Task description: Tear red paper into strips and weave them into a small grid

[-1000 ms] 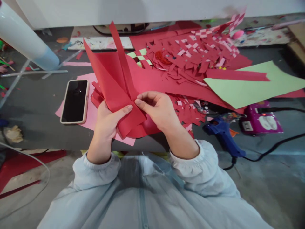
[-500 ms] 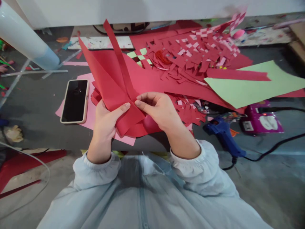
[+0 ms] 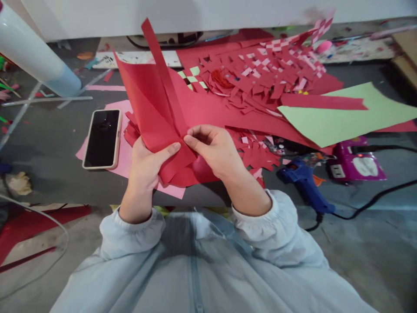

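My left hand (image 3: 148, 163) grips a large folded sheet of red paper (image 3: 146, 104) from the left, its thumb pressed flat on top near the fold. A narrow red paper strip (image 3: 163, 69) rises up and away from the sheet, its lower end at the fold between my hands. The thumb and forefinger of my right hand (image 3: 216, 150) pinch at the base of this strip; exactly which layer they hold is hidden by the fingers. Beneath the red paper lies a pink sheet (image 3: 122, 167).
A phone (image 3: 102, 137) lies on the left, near a white bottle (image 3: 42, 50). Red paper cuttings (image 3: 257, 82) cover the back. On the right are a green sheet (image 3: 345, 119), a blue glue gun (image 3: 306, 184), its cord and a purple power box (image 3: 358, 161).
The red sheet's upper left corner has shifted slightly right and the strip's tip stands slightly higher. Both hands stay at nearly the same spots.
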Demonstrator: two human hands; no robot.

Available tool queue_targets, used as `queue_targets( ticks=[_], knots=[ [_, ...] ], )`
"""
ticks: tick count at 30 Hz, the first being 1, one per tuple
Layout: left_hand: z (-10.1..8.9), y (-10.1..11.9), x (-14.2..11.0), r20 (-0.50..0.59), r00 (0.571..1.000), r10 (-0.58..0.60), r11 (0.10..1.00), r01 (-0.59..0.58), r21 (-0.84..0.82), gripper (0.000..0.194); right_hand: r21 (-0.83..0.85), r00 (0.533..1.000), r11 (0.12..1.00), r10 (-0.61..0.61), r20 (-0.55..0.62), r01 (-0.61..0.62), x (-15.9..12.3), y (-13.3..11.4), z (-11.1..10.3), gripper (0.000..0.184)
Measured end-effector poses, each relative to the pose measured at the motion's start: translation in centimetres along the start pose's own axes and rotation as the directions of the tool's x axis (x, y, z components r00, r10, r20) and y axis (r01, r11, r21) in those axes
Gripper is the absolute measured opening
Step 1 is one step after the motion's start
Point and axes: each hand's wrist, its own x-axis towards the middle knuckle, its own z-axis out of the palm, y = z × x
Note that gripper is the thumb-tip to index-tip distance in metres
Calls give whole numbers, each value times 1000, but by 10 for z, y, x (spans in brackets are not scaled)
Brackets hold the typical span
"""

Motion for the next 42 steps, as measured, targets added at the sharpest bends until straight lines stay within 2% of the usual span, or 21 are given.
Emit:
queue_targets(
  ticks=[4,11,18,23,27,31,35,40,42],
  knots=[
    [-1,0,0,-5,1000,-10,999,10,-33,49,46,1000,999,20,-4,-20,-1,-3,0,26],
    [-1,0,1,-33,999,6,1000,-7,-30,51,-29,993,993,116,26,-115,-1,-12,-4,34],
    [-1,-1,2,-26,1000,10,999,-11,-34,52,-24,998,998,59,9,-59,-1,-7,-3,22],
    [0,0,1,-59,998,36,998,-38,-41,50,11,1000,1000,11,9,-11,-2,-7,-3,26],
    [0,1,1,-65,996,64,998,-65,-17,49,5,997,997,74,13,-74,-2,-11,-4,37],
    [0,1,2,-87,993,74,997,-76,-15,48,11,987,988,156,37,-157,-1,-12,-6,40],
    [0,1,2,-94,994,58,998,-59,-13,49,4,989,989,149,15,-149,0,-12,-6,38],
    [-1,3,0,0,997,76,997,-76,-5,51,-25,997,997,73,-20,-74,0,-11,-6,22],
    [-1,2,-1,2,995,96,995,-96,-3,51,-22,998,998,50,-28,-51,0,-11,-6,21]
  ],
)
